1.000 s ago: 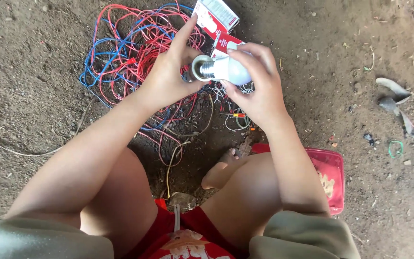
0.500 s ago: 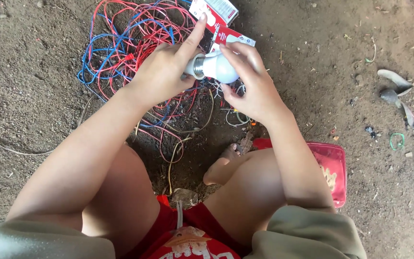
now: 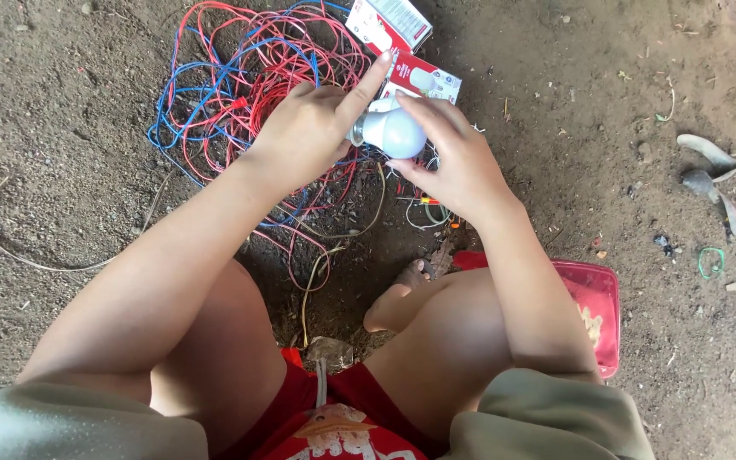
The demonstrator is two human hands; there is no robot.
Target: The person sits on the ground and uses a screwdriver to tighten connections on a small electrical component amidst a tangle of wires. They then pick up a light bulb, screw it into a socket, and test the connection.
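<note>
Both hands have lowered slightly; the left hand [image 3: 304,136] and right hand [image 3: 457,162] stay closed around the white LED bulb [image 3: 392,132] above the tangled wires [image 3: 249,85].

White bulb [image 3: 393,132] lower, clear of the red-and-white boxes [image 3: 389,21], left hand [image 3: 308,132] index finger now outstretched.

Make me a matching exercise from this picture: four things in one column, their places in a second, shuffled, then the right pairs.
Things:
1. white light bulb
2. red and blue wires
3. red tray
4. green ring

Places:
A. alone on the dirt, far right
B. between left hand and right hand
C. under the person's right leg
D. tangled heap on the dirt beyond the hands

Pairs: 1-B, 2-D, 3-C, 4-A
</note>
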